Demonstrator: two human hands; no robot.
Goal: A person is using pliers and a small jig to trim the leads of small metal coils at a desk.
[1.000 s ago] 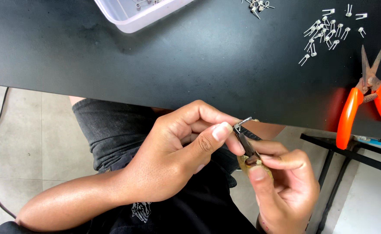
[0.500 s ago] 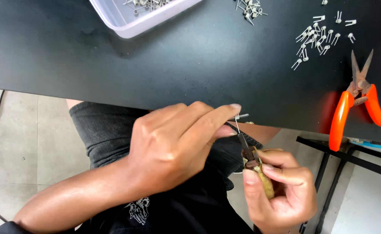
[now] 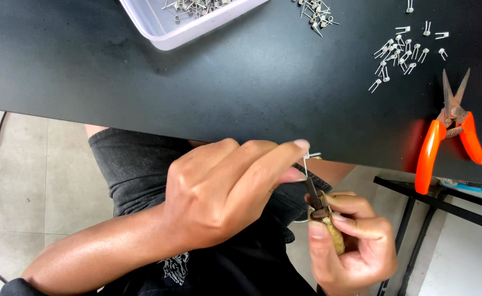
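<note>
Below the table edge, over my lap, my left hand (image 3: 224, 192) pinches a small bent metal wire piece (image 3: 309, 159) between thumb and forefinger. My right hand (image 3: 350, 246) grips a small dark-tipped tool with a tan handle (image 3: 322, 211), its tip pointing up at the wire piece. The two hands nearly touch at the wire. Most of the tool handle is hidden inside my right fist.
A black table (image 3: 224, 82) fills the top. On it lie orange-handled snips (image 3: 450, 131) at the right, a scatter of several small metal coil pieces (image 3: 402, 52), another small heap (image 3: 315, 11), and a clear plastic tray (image 3: 180, 22) holding more pieces. A black stand (image 3: 416, 219) is at lower right.
My left hand has rolled over and closed in on the wire piece at the tool tip. My right hand with the tool has shifted slightly. The view has moved a little.
</note>
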